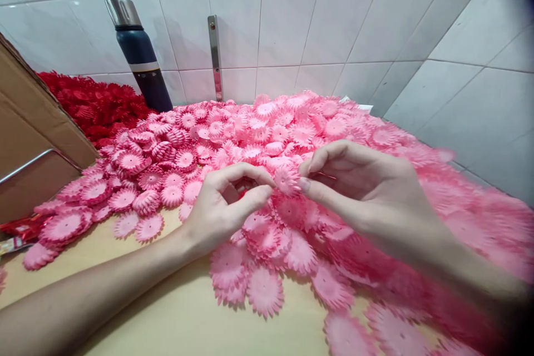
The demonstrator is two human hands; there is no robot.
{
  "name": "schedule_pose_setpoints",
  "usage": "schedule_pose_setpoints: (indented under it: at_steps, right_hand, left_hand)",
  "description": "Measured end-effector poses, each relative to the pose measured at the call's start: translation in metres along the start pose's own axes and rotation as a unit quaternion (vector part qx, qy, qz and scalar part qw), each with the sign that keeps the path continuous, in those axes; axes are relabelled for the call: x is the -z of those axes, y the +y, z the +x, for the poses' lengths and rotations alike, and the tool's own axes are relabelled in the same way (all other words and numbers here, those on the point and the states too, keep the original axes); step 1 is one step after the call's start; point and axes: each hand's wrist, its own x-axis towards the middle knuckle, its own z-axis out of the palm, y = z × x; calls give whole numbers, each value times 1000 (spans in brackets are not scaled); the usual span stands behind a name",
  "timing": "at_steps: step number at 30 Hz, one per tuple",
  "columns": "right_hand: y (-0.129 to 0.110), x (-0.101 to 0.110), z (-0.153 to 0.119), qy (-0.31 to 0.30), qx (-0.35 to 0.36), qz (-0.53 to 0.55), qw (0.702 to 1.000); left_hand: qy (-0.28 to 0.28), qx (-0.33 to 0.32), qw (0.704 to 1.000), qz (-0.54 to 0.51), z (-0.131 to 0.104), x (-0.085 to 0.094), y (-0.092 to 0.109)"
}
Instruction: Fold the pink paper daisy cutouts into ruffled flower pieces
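The right hand (362, 183) grasps one pink petal disc (287, 180) by its right edge, between the tips of thumb and index finger. The left hand (225, 206) has its thumb and index fingertips drawn nearly together at the left edge of the same disc; whether they grip it cannot be told. The disc is therefore located between the two sets of fingertips, its scalloped face toward the viewer. Behind and below the fingers lies a loose pile of pink discs (304, 133), extending beneath the right forearm, where it blurs. Left of the left fingers, further discs form nested stacks (163, 151) with darker edges. Below the fingers, nearer the viewer, is a pale yellow work surface (175, 311). Beyond the fingers, to the far left, a dark blue bottle (146, 64) with a metal cap stands beside a heap of red petals (100, 103); left of these is a cardboard panel (37, 133). A metal strip (215, 58) is fixed to the white tiled wall (292, 16) behind the fingers.
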Motion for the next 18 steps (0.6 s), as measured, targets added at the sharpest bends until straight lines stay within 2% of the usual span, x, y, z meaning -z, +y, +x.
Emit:
schedule_pose_setpoints:
  at_steps: [8,13,18]
  right_hand:
    - [-2,-4,-5,-48,26,-3,998]
    - [-1,-3,-3,-38,0,11,999]
    - [-1,2,-1,-25,2,0,1000]
  left_hand:
    - [-37,20,999,-1,-2,-1,-11]
    - [-70,-6,998,2,-1,1,-12]
    - [-91,5,996,-1,-1,2,-9]
